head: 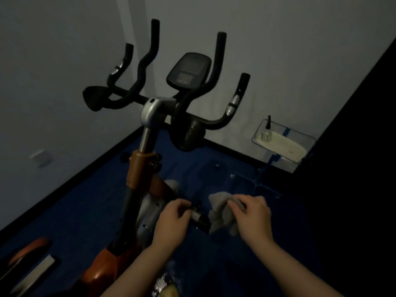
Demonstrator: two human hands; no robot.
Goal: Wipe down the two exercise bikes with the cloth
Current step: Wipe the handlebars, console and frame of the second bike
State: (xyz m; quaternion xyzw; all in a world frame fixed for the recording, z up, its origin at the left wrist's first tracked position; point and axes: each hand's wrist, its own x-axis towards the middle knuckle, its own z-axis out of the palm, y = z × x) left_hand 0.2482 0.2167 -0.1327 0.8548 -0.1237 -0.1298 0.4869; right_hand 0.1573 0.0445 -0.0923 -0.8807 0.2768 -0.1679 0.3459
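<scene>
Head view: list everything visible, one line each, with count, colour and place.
exercise bike: one, black and orange with silver post, centre left
console: one, black, between the handlebars
cloth: one, grey, lower centre, in the right hand
bike part: one, black and silver, in the left hand
clear stand: one, transparent, holding pale items, right by the wall
floor: blue
hands: left hand, right hand, lower centre

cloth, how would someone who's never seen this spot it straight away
Start at the orange and black exercise bike on the blue floor and follow its frame down to the two hands in front of it. The crumpled grey cloth hangs from the right hand, beside the black part that the left hand holds. It is the only soft, pale thing there.
</scene>
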